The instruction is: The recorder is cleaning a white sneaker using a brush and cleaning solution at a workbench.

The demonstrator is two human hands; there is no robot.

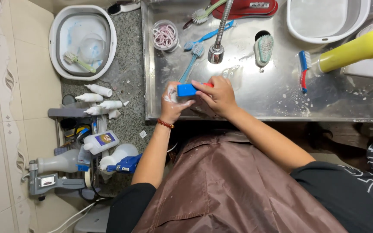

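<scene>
The wet stainless-steel sink counter (273, 95) catches the suds. Over its front edge, the right hand (219, 95) grips a small blue-and-red rectangular block (187, 89) endwise, pressing it into the soapy left hand (173, 102), which cups closed around it for lathering.

Steel sink (281, 99) wet and soapy, flexible tap (218, 43) hanging over it, yellow bottle (352, 51) lying on its side, white basin (83, 41) off left, scrub brush (263, 49) near the drain, brown apron (229, 190) below.
</scene>
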